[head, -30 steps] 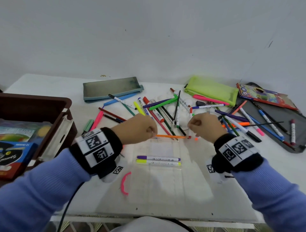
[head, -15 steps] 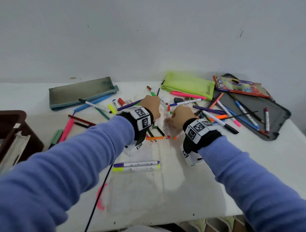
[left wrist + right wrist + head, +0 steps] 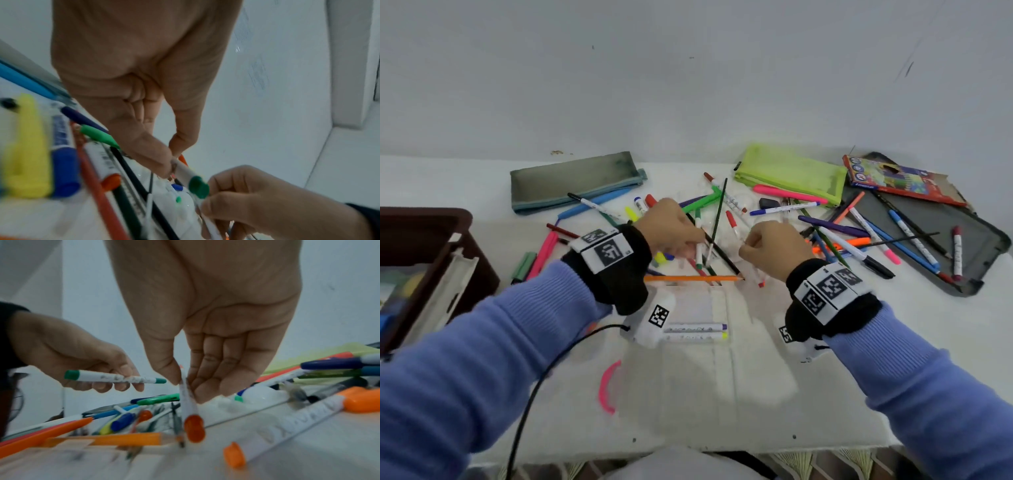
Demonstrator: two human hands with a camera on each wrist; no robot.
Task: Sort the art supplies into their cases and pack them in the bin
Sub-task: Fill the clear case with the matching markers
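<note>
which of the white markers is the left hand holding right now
The green-capped white marker, pinched in the left hand and lifted off the pile. The right hand holds an orange-capped one; the purple and yellow ones lie flat on the clear sleeve.

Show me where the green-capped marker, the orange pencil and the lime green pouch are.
green-capped marker [image 3: 115,379]: right wrist view, white barrel.
orange pencil [image 3: 690,278]: head view, mid shaft.
lime green pouch [image 3: 791,173]: head view, mesh face.

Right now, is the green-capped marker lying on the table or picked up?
Picked up: the left hand pinches the green-capped marker clear above the table.
</note>
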